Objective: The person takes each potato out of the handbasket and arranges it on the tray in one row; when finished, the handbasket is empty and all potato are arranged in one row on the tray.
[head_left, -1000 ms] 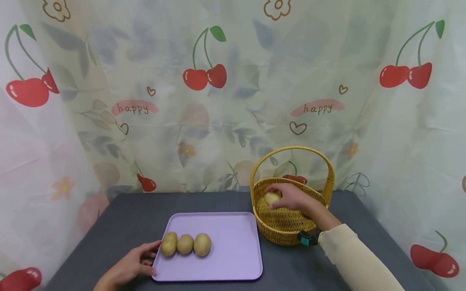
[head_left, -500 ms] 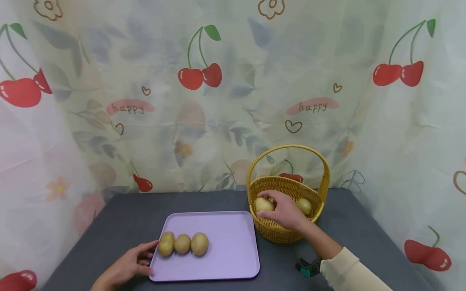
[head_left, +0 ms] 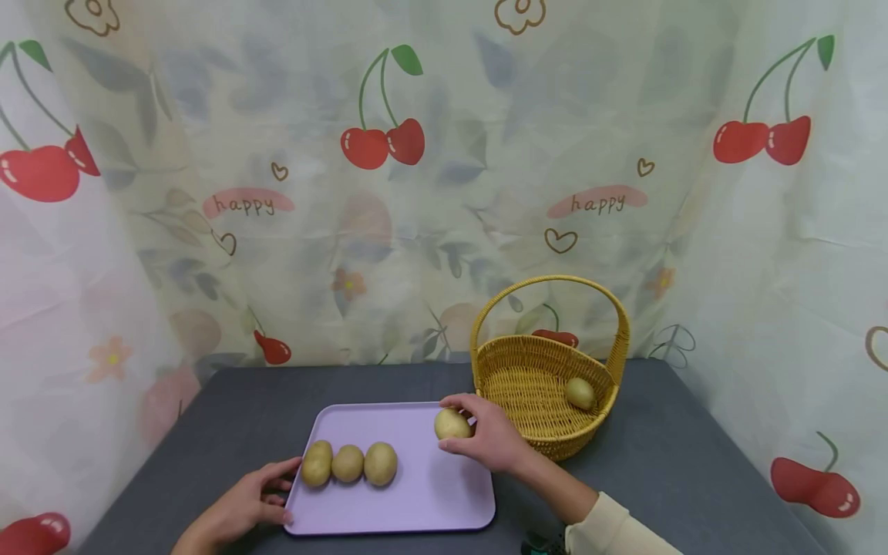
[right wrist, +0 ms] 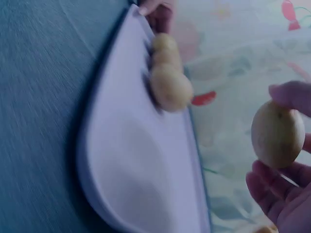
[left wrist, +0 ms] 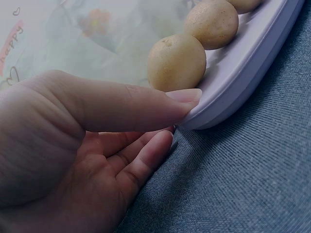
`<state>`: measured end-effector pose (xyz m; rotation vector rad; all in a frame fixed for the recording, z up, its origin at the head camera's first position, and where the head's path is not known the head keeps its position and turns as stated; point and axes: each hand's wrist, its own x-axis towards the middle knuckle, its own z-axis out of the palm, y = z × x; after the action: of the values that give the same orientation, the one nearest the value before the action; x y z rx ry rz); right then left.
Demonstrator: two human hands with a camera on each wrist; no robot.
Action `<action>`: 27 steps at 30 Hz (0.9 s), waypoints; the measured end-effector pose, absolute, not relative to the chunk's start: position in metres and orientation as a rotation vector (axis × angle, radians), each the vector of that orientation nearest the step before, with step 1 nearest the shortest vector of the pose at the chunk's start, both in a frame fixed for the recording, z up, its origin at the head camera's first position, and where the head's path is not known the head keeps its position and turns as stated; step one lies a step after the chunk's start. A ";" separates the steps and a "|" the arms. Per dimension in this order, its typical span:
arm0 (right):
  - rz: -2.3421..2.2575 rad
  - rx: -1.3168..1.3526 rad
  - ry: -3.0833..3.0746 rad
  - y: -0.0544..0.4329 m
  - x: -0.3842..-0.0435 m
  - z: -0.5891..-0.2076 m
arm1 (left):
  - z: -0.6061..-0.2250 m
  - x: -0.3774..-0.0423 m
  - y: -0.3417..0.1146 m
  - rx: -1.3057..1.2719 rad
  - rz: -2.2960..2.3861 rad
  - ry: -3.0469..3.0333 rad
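My right hand (head_left: pixel 488 433) holds a potato (head_left: pixel 452 425) between thumb and fingers, above the right part of the lilac tray (head_left: pixel 444 493). The right wrist view shows this potato (right wrist: pixel 277 135) raised over the tray, fingertips around its sides. Three potatoes sit in a row at the tray's left: an outer one (head_left: pixel 317 464), a smaller middle one (head_left: pixel 348 464) and a rounder one (head_left: pixel 381 464). My left hand (head_left: pixel 239 505) rests against the tray's left edge, thumb at the near corner and fingers spread along the side. In the left wrist view the thumb (left wrist: pixel 136 104) lies at the rim.
A yellow wicker basket (head_left: pixel 516 389) with a tall handle stands behind the tray to the right. One potato (head_left: pixel 580 394) lies inside at its right side. A dark grey cloth (head_left: pixel 666 462) covers the table, and a printed curtain (head_left: pixel 451 231) hangs behind and at both sides.
My right hand has lifted the potato out of the basket and carried it left and nearer, over the tray. The left hand and the three potatoes have stayed put.
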<state>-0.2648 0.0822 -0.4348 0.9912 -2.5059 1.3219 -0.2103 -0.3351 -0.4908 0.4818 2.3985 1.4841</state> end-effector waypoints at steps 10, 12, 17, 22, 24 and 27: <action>1.314 0.871 -2.619 0.041 -0.268 -0.471 | -0.490 -0.212 -0.335 0.450 1.486 2.387; 1.300 0.852 -2.629 0.035 -0.268 -0.478 | -0.490 -0.211 -0.335 0.445 1.487 2.385; 1.219 0.812 -2.663 0.022 -0.267 -0.491 | -0.489 -0.210 -0.333 0.439 1.484 2.394; 1.163 0.777 -2.677 0.014 -0.266 -0.496 | -0.490 -0.209 -0.332 0.414 1.480 2.412; 1.147 0.768 -2.683 0.012 -0.266 -0.497 | -0.489 -0.209 -0.333 0.389 1.480 2.410; 1.136 0.764 -2.684 0.010 -0.265 -0.498 | -0.490 -0.210 -0.334 0.360 1.472 2.411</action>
<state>-0.2653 0.0100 -0.4977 0.7637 -2.6837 1.1360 -0.2100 -0.3340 -0.4896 0.3603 2.4113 1.4715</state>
